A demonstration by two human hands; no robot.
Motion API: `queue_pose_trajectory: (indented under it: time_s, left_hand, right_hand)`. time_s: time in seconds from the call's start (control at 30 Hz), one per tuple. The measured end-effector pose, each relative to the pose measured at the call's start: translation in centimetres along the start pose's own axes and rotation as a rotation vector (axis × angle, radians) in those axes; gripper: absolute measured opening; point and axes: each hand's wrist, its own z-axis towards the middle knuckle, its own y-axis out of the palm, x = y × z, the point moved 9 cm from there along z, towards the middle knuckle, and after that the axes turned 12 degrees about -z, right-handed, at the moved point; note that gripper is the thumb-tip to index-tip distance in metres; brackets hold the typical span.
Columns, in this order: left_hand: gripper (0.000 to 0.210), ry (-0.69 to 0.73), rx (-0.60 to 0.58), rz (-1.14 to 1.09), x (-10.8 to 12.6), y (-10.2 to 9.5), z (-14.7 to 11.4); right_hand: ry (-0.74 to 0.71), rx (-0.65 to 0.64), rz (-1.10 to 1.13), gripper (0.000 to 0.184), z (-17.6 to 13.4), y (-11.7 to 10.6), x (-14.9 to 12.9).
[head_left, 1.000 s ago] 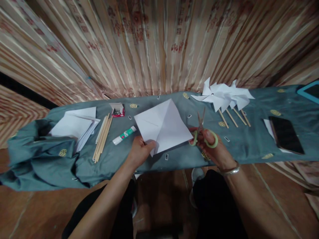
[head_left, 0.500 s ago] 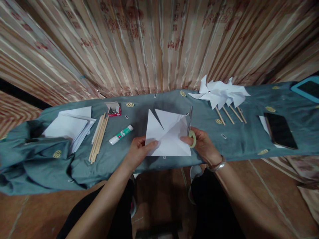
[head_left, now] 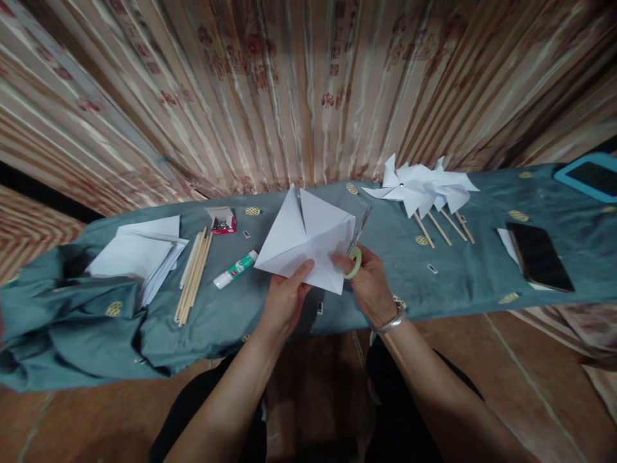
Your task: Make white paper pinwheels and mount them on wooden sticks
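Observation:
A square sheet of white paper (head_left: 315, 247), with a slit cut in from its far side and fold creases across it, is held above the cloth-covered table. My left hand (head_left: 288, 292) grips its near edge, thumb on top and fingers underneath. My right hand (head_left: 369, 283) has the green-handled scissors (head_left: 355, 257), their blades pointing away beside the paper's right edge. The thumb of that hand also rests on the paper. Left of the sheet lies a glue stick (head_left: 235, 269).
Wooden sticks (head_left: 194, 280), a small red box of metal pins (head_left: 222, 222) and a stack of white paper (head_left: 135, 251) lie to the left. Several paper pinwheels (head_left: 419, 186) on sticks, a phone (head_left: 540, 256) and a blue-framed tablet (head_left: 590, 175) are on the right. A curtain (head_left: 308, 96) hangs behind.
The paper has turned clockwise and its slit now points more nearly straight away from me. Both hands turned with it; my left hand shifted right, and my right hand with the scissors moved left.

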Motion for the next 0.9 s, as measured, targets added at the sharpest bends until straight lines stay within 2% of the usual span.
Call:
queue_pose_trajectory:
  time_s: [0.17,0.3,0.37,0.53,0.7,0.9]
  left_hand:
    - [0.054,0.121,0.071,-0.004,1.9,-0.8,0.7]
    - [0.052,0.221,0.113,0.023,4.4,-1.8,0.9]
    - [0.052,0.262,0.135,0.045,5.5,-2.2,0.9]
    - [0.045,0.345,0.135,0.102,7.6,-2.7,0.8]
    - [0.044,0.348,0.160,0.126,7.9,-3.4,0.8]
    - [0.048,0.330,0.163,0.134,7.2,-3.5,0.6]
  right_hand:
    - [-0.053,-0.080,-0.173,0.038,-0.6,1.1,-0.6]
    - [-0.078,-0.215,-0.194,0.041,-1.9,1.8,-0.8]
    - [-0.039,-0.305,-0.211,0.044,-2.8,2.4,-0.4]
    - [0.101,-0.630,-0.310,0.050,-5.8,4.5,1.7]
    - [0.071,-0.763,-0.448,0.051,-7.3,5.1,2.4]
    - [0.058,-0.791,-0.518,0.057,-7.1,4.9,2.6]
